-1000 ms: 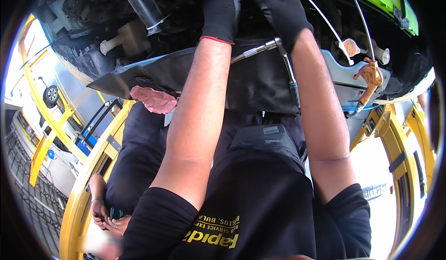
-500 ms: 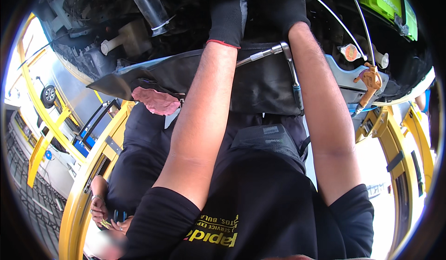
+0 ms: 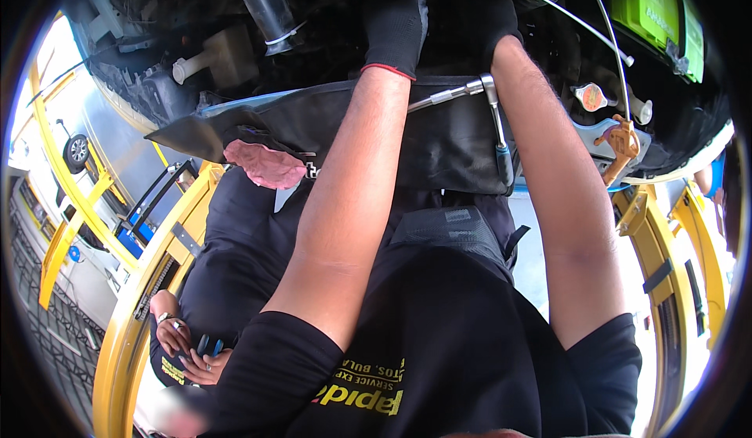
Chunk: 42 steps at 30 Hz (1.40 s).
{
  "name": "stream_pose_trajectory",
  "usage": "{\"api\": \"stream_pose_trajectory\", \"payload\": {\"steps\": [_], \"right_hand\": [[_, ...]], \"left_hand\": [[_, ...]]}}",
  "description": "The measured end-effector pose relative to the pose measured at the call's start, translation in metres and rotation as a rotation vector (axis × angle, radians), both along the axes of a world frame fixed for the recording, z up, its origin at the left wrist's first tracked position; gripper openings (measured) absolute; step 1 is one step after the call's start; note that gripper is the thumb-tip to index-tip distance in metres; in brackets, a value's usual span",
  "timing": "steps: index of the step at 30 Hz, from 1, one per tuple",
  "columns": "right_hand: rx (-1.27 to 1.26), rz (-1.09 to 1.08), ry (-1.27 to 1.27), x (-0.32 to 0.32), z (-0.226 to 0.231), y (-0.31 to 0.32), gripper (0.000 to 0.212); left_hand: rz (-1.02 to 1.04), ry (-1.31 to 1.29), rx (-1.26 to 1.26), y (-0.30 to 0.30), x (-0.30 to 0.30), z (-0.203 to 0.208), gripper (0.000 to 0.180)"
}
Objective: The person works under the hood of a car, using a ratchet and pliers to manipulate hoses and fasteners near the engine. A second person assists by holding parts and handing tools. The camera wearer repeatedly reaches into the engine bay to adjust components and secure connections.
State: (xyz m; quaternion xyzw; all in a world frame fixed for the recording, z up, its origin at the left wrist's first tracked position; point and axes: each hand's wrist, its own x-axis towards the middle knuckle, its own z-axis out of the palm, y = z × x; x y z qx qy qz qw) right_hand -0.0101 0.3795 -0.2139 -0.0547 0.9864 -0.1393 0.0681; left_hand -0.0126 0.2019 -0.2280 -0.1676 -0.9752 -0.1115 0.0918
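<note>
Both my hands reach into the dark engine bay of a vehicle, wearing black knit gloves. My left hand [image 3: 397,37] shows the back of its glove and a red cuff; its fingers vanish in shadow. To its right, my right hand [image 3: 495,25] is sunk among engine parts, with fingers hidden as well. What either hand touches cannot be made out. Below them a ratchet [image 3: 492,97] with a blue-ended handle and a long chrome extension [image 3: 448,95] lies on a black fender cover [image 3: 352,136], between my forearms. A crumpled pink cloth [image 3: 265,165] rests on the cover's left part.
A black hose [image 3: 265,7] with a pale tie rises at the upper left, above a whitish reservoir [image 3: 227,61]. At right are a green battery [image 3: 646,3], an orange-topped cap [image 3: 591,97], a white cable [image 3: 572,23] and an orange clamp [image 3: 623,140]. Another person [image 3: 227,258] stands close at left.
The whole view has shifted slightly. My right hand sits a little deeper among the engine parts. The white cable's free end has moved up and away from the orange-topped cap.
</note>
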Motion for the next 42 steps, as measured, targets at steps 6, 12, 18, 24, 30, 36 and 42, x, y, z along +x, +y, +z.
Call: {"api": "stream_pose_trajectory", "payload": {"steps": [6, 12, 18, 24, 30, 36, 42], "right_hand": [[0.016, 0.042, 0.033, 0.002, -0.004, 0.002, 0.028], [0.024, 0.110, 0.073, 0.006, -0.003, 0.005, 0.026], [0.024, 0.213, 0.116, 0.012, 0.003, 0.008, 0.024], [0.040, 0.238, 0.122, 0.017, 0.001, 0.014, 0.023], [0.047, 0.273, 0.124, 0.020, 0.000, 0.013, 0.022], [0.016, 0.264, 0.090, 0.021, -0.009, 0.012, 0.022], [-0.259, -0.139, 0.082, 0.023, -0.050, 0.021, 0.022]], "left_hand": [[-0.071, 0.000, 0.131, -0.007, 0.005, -0.041, 0.044], [-0.079, -0.146, -0.015, -0.008, -0.001, -0.048, 0.050], [-0.035, -0.093, 0.070, -0.007, 0.003, -0.054, 0.050], [0.318, -0.598, 0.533, 0.021, 0.000, 0.032, 0.034], [0.597, -1.171, 0.950, 0.026, -0.004, 0.080, 0.026], [0.301, -0.749, 0.636, 0.014, 0.004, 0.031, 0.027], [0.145, -0.569, 0.447, 0.010, 0.006, -0.001, 0.028]]}}
